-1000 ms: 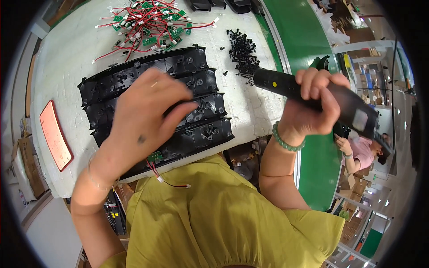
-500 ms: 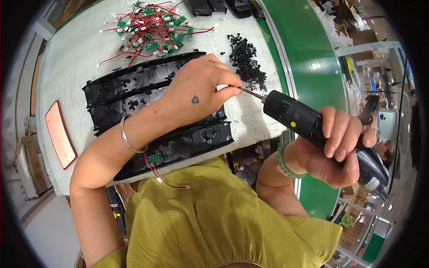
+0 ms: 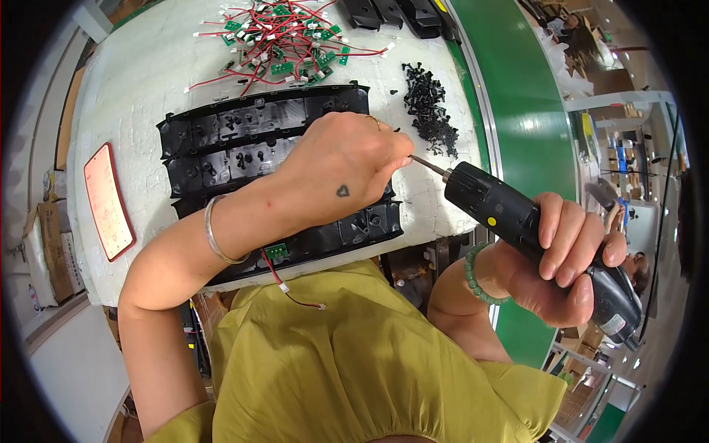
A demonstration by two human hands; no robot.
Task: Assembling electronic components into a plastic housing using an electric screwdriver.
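My right hand (image 3: 561, 258) is wrapped around a black electric screwdriver (image 3: 491, 203), whose bit points to the left. At the bit's tip, the fingertips of my left hand (image 3: 354, 159) are pinched together. What they hold is hidden, though a small dark bit shows beside the index finger. Under my left hand and forearm lie several long black plastic housings (image 3: 210, 133), side by side with small dark parts inside. On the nearest housing is a small green circuit board (image 3: 276, 251), its red and black wires hanging over the table's front edge.
A pile of black screws (image 3: 428, 111) lies to the right of the housings. Farther back are a heap of wired green circuit boards (image 3: 284, 44) and more black plastic parts (image 3: 402, 15). A red-edged phone (image 3: 109, 201) rests at the left. A green surface (image 3: 528, 111) runs along the right.
The whole view has shifted, so the table sits farther right in it. My left fingers have curled in more tightly at the bit's tip. My right hand keeps its grip on the screwdriver.
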